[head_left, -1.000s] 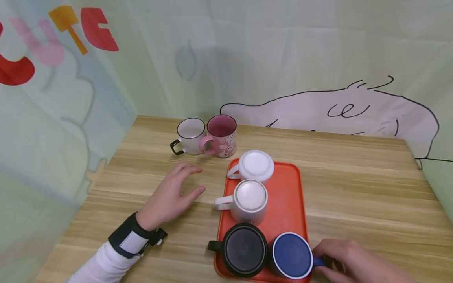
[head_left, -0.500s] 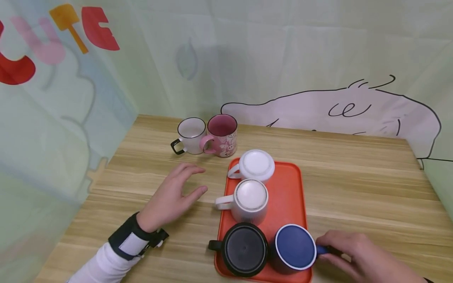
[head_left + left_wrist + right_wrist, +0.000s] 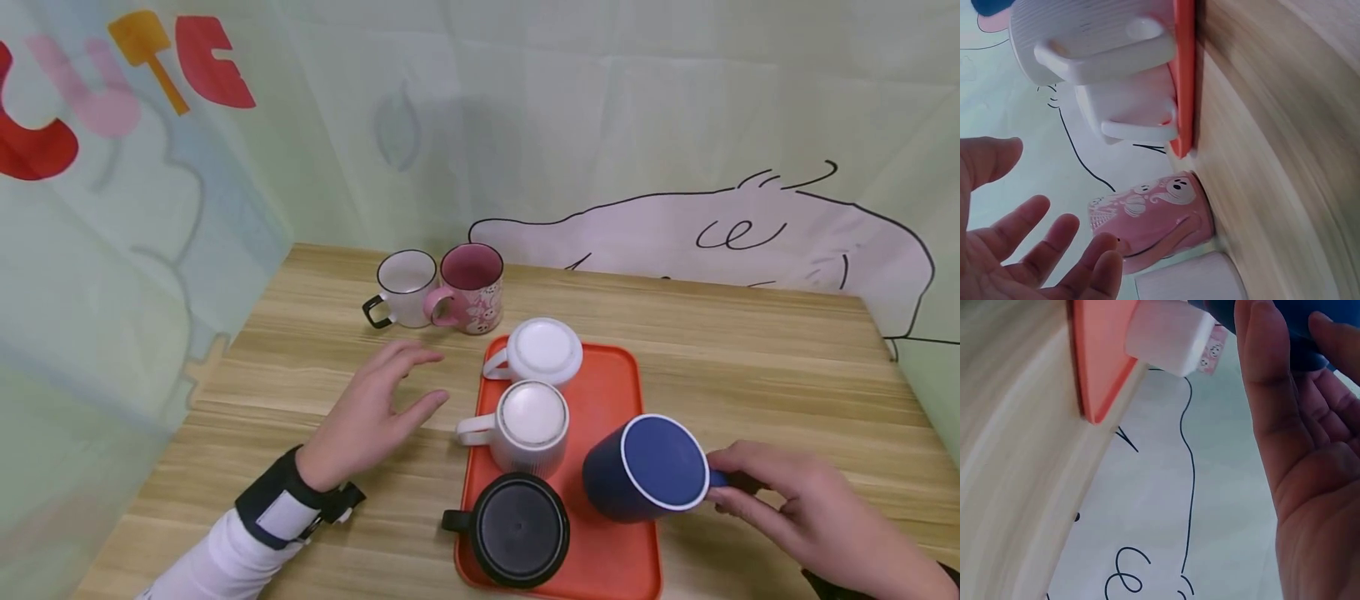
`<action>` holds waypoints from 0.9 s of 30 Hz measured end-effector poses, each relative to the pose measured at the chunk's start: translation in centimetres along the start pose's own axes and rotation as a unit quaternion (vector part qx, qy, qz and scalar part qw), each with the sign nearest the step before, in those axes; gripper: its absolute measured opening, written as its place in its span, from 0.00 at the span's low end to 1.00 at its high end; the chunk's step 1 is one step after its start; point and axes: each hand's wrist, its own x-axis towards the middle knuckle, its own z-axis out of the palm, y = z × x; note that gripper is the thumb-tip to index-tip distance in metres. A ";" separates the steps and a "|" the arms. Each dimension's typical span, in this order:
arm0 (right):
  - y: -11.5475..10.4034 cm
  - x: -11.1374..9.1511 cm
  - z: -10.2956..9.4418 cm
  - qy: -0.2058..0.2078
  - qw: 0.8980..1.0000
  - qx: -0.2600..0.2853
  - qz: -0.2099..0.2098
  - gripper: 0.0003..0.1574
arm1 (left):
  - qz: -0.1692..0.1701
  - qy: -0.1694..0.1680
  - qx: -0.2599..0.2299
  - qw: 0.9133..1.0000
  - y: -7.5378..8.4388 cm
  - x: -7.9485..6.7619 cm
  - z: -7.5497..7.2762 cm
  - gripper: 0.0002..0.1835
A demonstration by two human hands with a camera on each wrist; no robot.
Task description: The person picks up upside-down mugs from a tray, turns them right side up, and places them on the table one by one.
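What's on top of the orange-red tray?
On the tray stand a smooth white mug, a ribbed white mug and a black mug. The right hand holds the blue mug raised off it. The surface beneath those three is covered.

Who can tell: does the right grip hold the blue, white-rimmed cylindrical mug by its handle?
Yes: in the head view, the right grip pinches the blue handle of the mug.

The right hand [image 3: 813, 508] is partly hiding the blue handle [image 3: 717, 478]. The pink mug [image 3: 474, 298] is partly covering a black-rimmed mug [image 3: 406, 302].

Wood-grain table [image 3: 772, 383], pale cloth backdrop [image 3: 637, 108], colourful lettering [image 3: 210, 62]
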 end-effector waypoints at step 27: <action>1.1 7.4 0.0 0.145 0.979 0.117 0.085 0.17 | 0.048 -0.009 -0.136 0.990 4.3 4.3 1.3 0.25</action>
